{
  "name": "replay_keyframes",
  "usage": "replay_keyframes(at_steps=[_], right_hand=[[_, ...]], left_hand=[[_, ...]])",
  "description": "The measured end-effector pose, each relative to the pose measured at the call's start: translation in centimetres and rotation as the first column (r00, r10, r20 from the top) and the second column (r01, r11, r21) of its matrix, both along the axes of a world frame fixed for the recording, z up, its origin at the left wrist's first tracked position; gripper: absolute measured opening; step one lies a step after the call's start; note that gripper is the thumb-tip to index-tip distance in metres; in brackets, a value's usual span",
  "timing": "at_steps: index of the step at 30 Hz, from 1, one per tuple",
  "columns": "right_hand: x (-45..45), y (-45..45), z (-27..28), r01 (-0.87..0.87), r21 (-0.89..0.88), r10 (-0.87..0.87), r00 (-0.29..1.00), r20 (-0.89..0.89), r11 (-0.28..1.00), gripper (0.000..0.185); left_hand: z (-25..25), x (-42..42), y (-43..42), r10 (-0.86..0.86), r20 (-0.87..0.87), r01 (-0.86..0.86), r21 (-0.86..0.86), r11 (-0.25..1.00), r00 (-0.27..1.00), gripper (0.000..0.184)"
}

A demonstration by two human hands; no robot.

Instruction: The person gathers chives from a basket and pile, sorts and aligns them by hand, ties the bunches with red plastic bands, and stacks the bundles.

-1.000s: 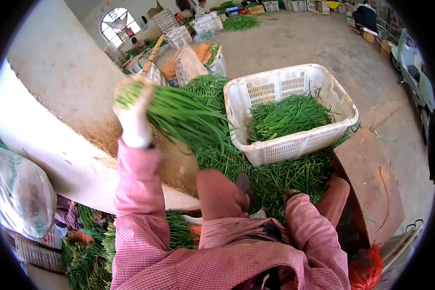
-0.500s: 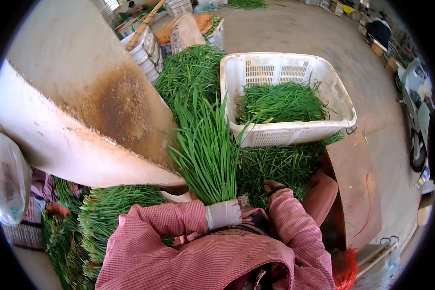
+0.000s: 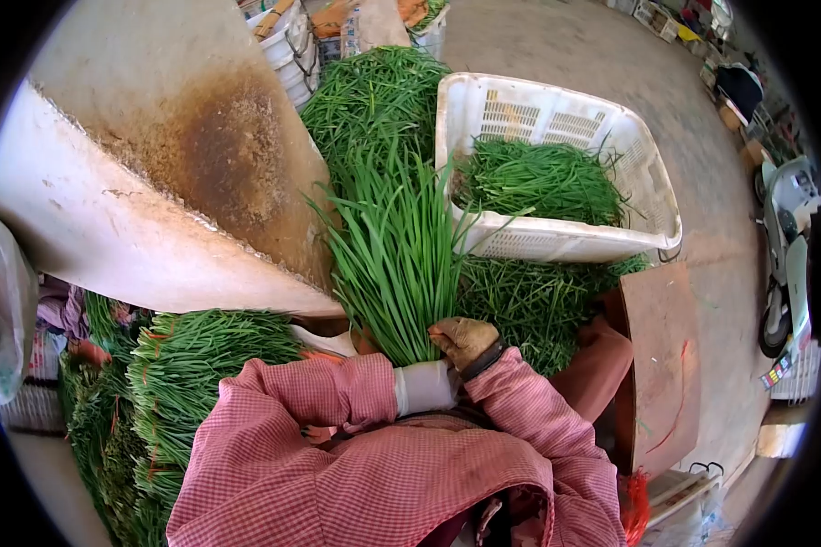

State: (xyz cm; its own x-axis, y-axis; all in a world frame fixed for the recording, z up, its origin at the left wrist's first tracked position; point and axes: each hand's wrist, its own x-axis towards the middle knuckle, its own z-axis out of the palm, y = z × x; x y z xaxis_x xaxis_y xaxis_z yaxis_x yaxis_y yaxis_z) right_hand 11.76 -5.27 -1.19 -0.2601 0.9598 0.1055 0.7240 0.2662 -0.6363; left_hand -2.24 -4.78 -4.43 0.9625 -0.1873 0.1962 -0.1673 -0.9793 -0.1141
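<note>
The bunch of long green leaves (image 3: 397, 264) is front and centre in the head view, its lower end right in at the left hand (image 3: 427, 387), close against the person's body, with the blades fanning up and away past both hands. The tips reach over the loose green heap (image 3: 374, 96) behind, just left of the white crate (image 3: 566, 232).

Now the grip: the left hand, in a pale glove, is closed around the base of the bunch, though its fingers are mostly hidden. And here's the right hand (image 3: 467, 343), in a brownish glove with a dark band at the wrist, coming in from the other side just above the left! Its fingers are bent, the tips touching the bunch's right edge low down; whether they pinch any blades, I cannot tell.

Round about, more cut greens (image 3: 543, 182) lie inside the crate, which sits on the greenery at a slight tilt. Over by the left sleeve, tied bundles (image 3: 210, 356) are stacked, reddish ties showing among them. Out to the right, beside the person's knee, there's a brown board (image 3: 659, 365) with a red string (image 3: 673, 410) lying across it.
</note>
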Motion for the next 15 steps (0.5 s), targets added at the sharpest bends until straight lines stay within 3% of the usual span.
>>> replay_keyframes(at_steps=[1,2,3,4,5,6,7,8,10,11,12,13,14,15], right_hand=[[0.0,-0.2,-0.1,-0.007,0.003,0.007,1.0,0.006,1.0,0.022],[0.0,-0.3,-0.2,0.103,0.025,-0.105,0.978,0.177,0.994,0.017],[0.3,-0.3,-0.2,0.208,0.066,-0.218,0.915,0.339,0.976,0.012],[1.4,-0.1,0.3,0.335,0.082,-0.345,0.916,0.206,0.939,0.007],[2.9,0.0,-1.9,0.458,0.24,-0.482,0.875,0.048,0.856,0.009],[4.4,0.2,-2.6,0.589,0.051,-0.583,0.806,-0.101,0.806,0.009],[6.0,0.6,-2.2,0.549,0.036,-0.541,0.808,0.232,0.835,0.009],[7.7,1.0,-3.9,0.546,-0.132,-0.466,0.798,0.381,0.827,0.018],[8.5,1.3,-3.7,0.5,-0.077,-0.449,0.826,0.339,0.862,0.027],[8.9,1.9,-3.5,0.5,-0.068,-0.45,0.824,0.344,0.863,0.027],[8.8,3.0,-1.6,0.488,0.007,-0.483,0.861,0.16,0.873,0.029],[8.5,4.1,0.4,0.484,0.08,-0.483,0.875,-0.033,0.871,0.031],[8.0,5.4,2.7,0.458,0.164,-0.454,0.889,-0.064,0.874,0.027],[7.5,6.8,4.6,0.434,0.218,-0.434,0.9,-0.05,0.874,0.027]], left_hand=[[0.3,0.1,0.2,-0.013,-0.037,0.012,-0.016,1.0,0.999,0.009],[0.7,0.1,0.3,-0.006,-0.032,0.006,-0.012,1.0,0.999,0.009],[2.3,0.2,0.3,-0.015,-0.209,0.015,-0.004,1.0,0.978,0.009],[3.6,0.3,0.2,-0.025,-0.376,0.027,0.001,1.0,0.926,0.009],[4.3,0.5,0.3,-0.031,-0.396,0.049,0.036,0.998,0.918,0.011],[4.2,0.4,0.3,-0.032,-0.387,0.05,0.039,0.998,0.921,0.011],[3.9,0.1,0.2,-0.013,-0.307,0.02,0.019,1.0,0.952,0.011],[3.6,0.1,0.1,0.007,-0.226,-0.008,-0.004,1.0,0.974,0.013],[2.4,0.1,0.3,-0.027,-0.275,0.014,-0.049,0.999,0.961,0.016],[1.3,0.0,0.2,-0.021,-0.129,0.017,-0.028,0.999,0.991,0.019],[0.4,0.0,0.0,-0.013,0.019,0.013,-0.009,1.0,1.0,0.025],[-0.5,0.1,-0.4,0.013,-0.117,-0.01,0.03,1.0,0.993,0.036],[-1.3,0.1,-0.9,0.022,-0.113,-0.018,0.034,0.999,0.993,0.036],[-2.0,0.3,-1.3,0.03,-0.218,-0.049,-0.08,0.996,0.975,0.038]])
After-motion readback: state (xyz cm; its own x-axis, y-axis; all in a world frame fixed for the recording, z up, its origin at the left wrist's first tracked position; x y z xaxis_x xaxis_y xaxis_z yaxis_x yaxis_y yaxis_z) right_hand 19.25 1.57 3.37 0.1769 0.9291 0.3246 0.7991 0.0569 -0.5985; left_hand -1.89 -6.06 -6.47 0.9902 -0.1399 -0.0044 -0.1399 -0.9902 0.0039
